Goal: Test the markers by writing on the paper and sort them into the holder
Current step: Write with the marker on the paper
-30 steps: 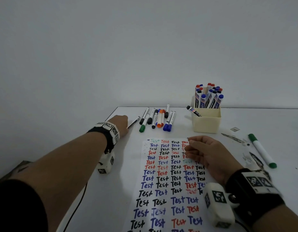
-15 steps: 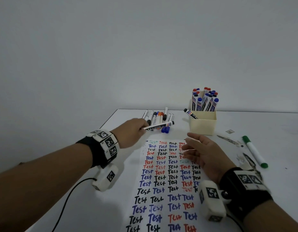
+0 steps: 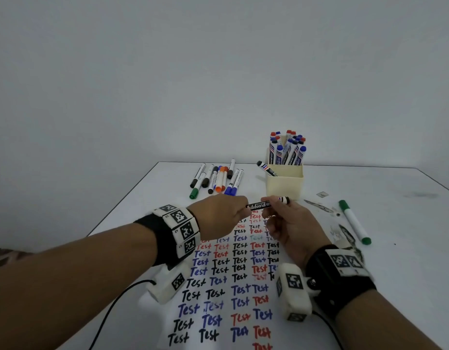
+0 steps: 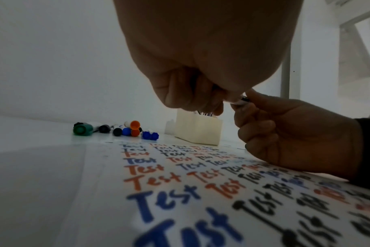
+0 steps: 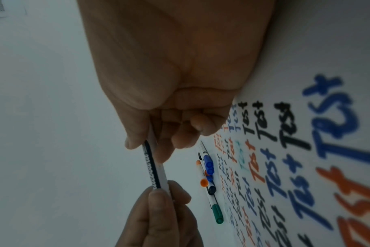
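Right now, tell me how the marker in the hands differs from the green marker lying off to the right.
The held marker is in the air, gripped by the left hand and right hand; the green marker lies alone on the table. The held one has black printing; the other has green ends. Both have white barrels.

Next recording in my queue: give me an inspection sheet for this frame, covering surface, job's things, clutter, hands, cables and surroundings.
Surface: white table, smudged at the right.
Job's things: paper covered with "Test" in black, blue and red; whiteboard marker held level above it; loose markers lying at the back; cream holder with markers standing in it, one leaning out.
Clutter: green marker lying apart at the right; dark scraps beside it.
Hands: left hand grips one end of the marker, right hand the other.
Cables: black cable from the left wrist unit.
Surroundings: plain pale wall.
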`<action>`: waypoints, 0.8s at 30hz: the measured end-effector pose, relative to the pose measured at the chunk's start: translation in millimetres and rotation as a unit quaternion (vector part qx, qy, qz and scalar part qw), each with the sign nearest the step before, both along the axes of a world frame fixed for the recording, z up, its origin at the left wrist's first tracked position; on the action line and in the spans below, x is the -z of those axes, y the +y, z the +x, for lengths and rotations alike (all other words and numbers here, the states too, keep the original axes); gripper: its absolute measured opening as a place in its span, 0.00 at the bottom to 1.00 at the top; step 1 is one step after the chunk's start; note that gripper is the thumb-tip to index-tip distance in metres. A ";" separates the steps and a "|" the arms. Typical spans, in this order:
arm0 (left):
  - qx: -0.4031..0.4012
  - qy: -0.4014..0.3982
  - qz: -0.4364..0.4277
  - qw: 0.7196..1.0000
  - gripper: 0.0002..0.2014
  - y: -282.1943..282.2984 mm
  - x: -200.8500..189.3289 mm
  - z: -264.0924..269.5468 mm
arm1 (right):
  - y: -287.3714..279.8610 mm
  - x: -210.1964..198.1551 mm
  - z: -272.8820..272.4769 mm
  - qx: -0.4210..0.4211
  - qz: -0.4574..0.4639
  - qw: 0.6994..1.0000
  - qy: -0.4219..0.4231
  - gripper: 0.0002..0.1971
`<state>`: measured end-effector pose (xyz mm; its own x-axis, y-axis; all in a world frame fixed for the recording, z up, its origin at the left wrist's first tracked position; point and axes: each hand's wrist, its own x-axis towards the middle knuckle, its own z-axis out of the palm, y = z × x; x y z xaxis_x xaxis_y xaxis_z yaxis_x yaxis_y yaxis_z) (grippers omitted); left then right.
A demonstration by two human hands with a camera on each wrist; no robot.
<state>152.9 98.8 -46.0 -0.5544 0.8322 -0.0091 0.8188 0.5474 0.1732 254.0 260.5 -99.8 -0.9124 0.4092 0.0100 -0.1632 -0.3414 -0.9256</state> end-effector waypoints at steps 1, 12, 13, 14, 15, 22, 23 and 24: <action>0.003 -0.005 0.005 1.000 0.13 -1.2 0.8 -0.8 | 0.4 0.0 -0.2 0.001 -0.002 1.000 0.000 0.13; -0.035 -0.109 0.082 0.990 0.19 -31.4 9.3 -30.9 | 2.3 -1.0 -1.3 0.044 -0.048 0.998 -0.002 0.11; -0.047 -0.092 0.088 0.991 0.16 -34.5 11.5 -41.5 | 3.3 -0.4 -2.2 0.051 -0.059 0.997 -0.001 0.11; -0.058 -0.073 0.085 0.992 0.17 -37.9 13.5 -51.6 | 4.6 0.5 -3.0 0.055 -0.066 0.996 0.000 0.11; -0.070 -0.054 0.077 0.993 0.19 -42.3 15.2 -61.3 | 5.3 1.1 -3.6 0.058 -0.070 0.996 0.001 0.11; -0.109 0.006 0.035 0.993 0.16 -57.6 19.3 -97.8 | 6.9 3.7 -6.7 0.056 -0.066 0.996 0.005 0.12; -0.112 0.014 0.024 0.993 0.16 -55.6 18.6 -100.0 | 6.9 3.7 -7.1 0.056 -0.064 0.996 0.005 0.12; -0.116 0.022 0.012 0.993 0.15 -53.3 17.8 -101.5 | 7.0 3.6 -7.2 0.056 -0.062 0.997 0.003 0.12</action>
